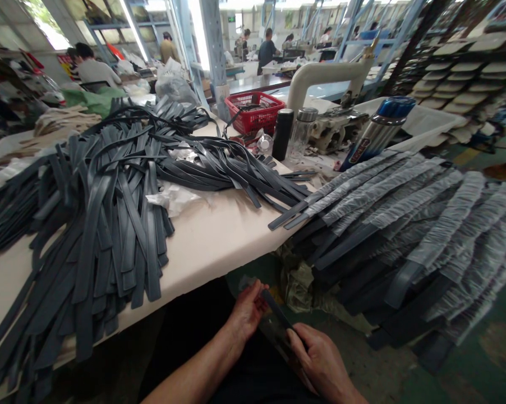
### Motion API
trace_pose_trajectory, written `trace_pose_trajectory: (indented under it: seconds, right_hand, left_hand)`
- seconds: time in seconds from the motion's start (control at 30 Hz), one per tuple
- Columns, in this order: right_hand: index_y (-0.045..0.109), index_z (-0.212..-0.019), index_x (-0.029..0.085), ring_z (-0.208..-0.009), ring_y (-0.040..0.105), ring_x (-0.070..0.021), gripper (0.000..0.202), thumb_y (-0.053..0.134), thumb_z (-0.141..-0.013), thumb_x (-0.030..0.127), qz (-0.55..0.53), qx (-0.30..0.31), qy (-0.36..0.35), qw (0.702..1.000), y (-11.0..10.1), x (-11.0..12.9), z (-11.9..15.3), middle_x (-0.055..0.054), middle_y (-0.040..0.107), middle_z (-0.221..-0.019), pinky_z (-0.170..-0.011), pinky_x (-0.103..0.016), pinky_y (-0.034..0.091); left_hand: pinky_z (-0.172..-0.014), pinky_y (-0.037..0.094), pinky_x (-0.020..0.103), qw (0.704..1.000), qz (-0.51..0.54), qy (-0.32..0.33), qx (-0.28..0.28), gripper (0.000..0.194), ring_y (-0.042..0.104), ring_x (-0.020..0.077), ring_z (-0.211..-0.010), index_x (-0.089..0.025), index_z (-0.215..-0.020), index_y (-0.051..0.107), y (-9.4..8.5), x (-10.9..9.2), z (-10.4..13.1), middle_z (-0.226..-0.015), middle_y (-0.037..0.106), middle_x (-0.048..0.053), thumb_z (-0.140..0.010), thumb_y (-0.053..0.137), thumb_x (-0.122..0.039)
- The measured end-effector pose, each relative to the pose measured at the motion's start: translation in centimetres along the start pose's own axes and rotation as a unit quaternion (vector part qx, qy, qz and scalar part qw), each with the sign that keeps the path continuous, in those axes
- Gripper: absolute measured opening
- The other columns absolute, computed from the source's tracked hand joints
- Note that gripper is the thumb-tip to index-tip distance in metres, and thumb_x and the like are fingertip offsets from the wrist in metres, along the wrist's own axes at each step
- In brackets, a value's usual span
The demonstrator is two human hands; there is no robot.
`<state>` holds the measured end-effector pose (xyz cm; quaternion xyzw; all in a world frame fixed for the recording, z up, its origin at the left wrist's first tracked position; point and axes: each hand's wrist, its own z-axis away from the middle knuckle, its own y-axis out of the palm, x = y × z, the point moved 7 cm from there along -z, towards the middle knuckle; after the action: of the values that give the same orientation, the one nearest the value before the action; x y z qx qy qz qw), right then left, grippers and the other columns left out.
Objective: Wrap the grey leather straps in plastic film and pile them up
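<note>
Below the table's near edge, above the person's lap, a dark strip is slanting between the two hands. The right hand is gripping its nearer end, the thumb pressing along it and the fingers wrapping around. The left hand is curling its fingers by the far end; whether they are pinching the strip, I cannot tell.

On the table, a large heap of dark straps is spreading across the left side, some ends hanging over the edge. To the right, many plastic-wrapped straps are lying side by side, their dark ends pointing toward the person. Behind, a red basket is holding dark pieces, while a black bottle, a clear bottle and a blue-lidded steel bottle are standing near a pale sewing machine, the steel one leaning. Farther back, several people are sitting or standing among worktables.
</note>
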<state>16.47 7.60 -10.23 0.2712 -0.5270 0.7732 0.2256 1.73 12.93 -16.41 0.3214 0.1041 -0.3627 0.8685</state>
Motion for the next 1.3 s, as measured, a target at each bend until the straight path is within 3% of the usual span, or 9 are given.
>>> trace_pose_trajectory:
  seconds: [0.33,0.57,0.8,0.93,1.03,1.2,1.3]
  right_hand:
    - [0.059,-0.065,0.019,-0.062,0.059,-0.0176,0.042,0.036,-0.092,0.042,-0.035,0.041,0.025,0.998,0.9,0.3,-0.7,-0.004,0.065,-0.065,-0.059,-0.027,0.035]
    - [0.061,-0.067,0.017,-0.06,0.058,-0.0154,0.043,0.036,-0.092,0.041,-0.09,0.035,0.02,0.995,1.1,1.2,-2.2,-0.003,0.066,-0.064,-0.058,-0.025,0.035]
    - [0.061,-0.065,0.018,-0.059,0.055,-0.0161,0.04,0.04,-0.089,0.043,-0.117,0.018,0.036,0.992,1.2,0.1,-1.9,-0.003,0.063,-0.062,-0.059,-0.027,0.034]
    - [0.059,-0.063,0.018,-0.06,0.053,-0.017,0.042,0.044,-0.086,0.05,-0.164,-0.007,0.052,0.985,0.2,-0.3,-2.0,-0.003,0.059,-0.062,-0.062,-0.029,0.035]
    - [0.064,-0.076,0.017,-0.06,0.056,-0.0175,0.048,0.041,-0.085,0.058,-0.249,0.007,0.085,0.965,-0.3,-1.2,-2.5,-0.003,0.06,-0.063,-0.061,-0.029,0.04]
    - [0.068,-0.089,0.014,-0.081,0.065,-0.0225,0.051,0.055,-0.078,0.062,-0.415,0.133,0.126,0.891,1.7,-1.6,-4.1,-0.009,0.07,-0.087,-0.059,-0.028,0.049]
    - [0.069,-0.084,0.013,-0.066,0.062,-0.017,0.047,0.064,-0.074,0.059,-0.473,0.173,0.116,0.856,3.2,-0.6,-5.4,-0.004,0.067,-0.074,-0.059,-0.027,0.048]
  left_hand:
    - [-0.064,0.048,0.023,1.0,0.006,-0.007,-0.006,0.014,0.066,0.0134,-0.069,-0.012,-0.077,0.068,-0.2,0.2,0.2,-0.079,0.072,0.006,-0.076,0.077,-0.024]
    - [-0.062,0.049,0.023,1.0,0.014,-0.009,-0.014,0.017,0.066,0.0136,-0.068,-0.014,-0.087,0.069,-1.2,0.2,-0.3,-0.082,0.073,0.007,-0.081,0.071,-0.03]
    - [-0.064,0.052,0.023,1.0,0.002,-0.025,0.006,0.017,0.068,0.0136,-0.072,-0.015,-0.092,0.068,-0.9,0.5,-0.2,-0.085,0.073,0.007,-0.087,0.065,-0.031]
    - [-0.063,0.051,0.02,0.999,-0.034,-0.032,0.02,0.018,0.067,0.0109,-0.071,-0.016,-0.09,0.068,-0.9,0.3,-0.2,-0.084,0.073,0.005,-0.09,0.06,-0.033]
    - [-0.063,0.05,0.019,0.992,-0.098,-0.05,0.058,0.019,0.067,0.0111,-0.07,-0.014,-0.086,0.07,-1.2,0.3,0.4,-0.083,0.073,0.007,-0.085,0.067,-0.033]
    - [-0.062,0.048,0.02,0.957,-0.236,-0.065,0.153,0.028,0.066,0.0126,-0.065,-0.009,-0.082,0.072,-1.8,0.4,3.0,-0.079,0.073,0.01,-0.076,0.076,-0.036]
    - [-0.065,0.046,0.02,0.934,-0.295,-0.055,0.192,0.031,0.066,0.0131,-0.069,-0.01,-0.083,0.073,-1.7,0.5,3.9,-0.083,0.075,0.011,-0.076,0.074,-0.04]
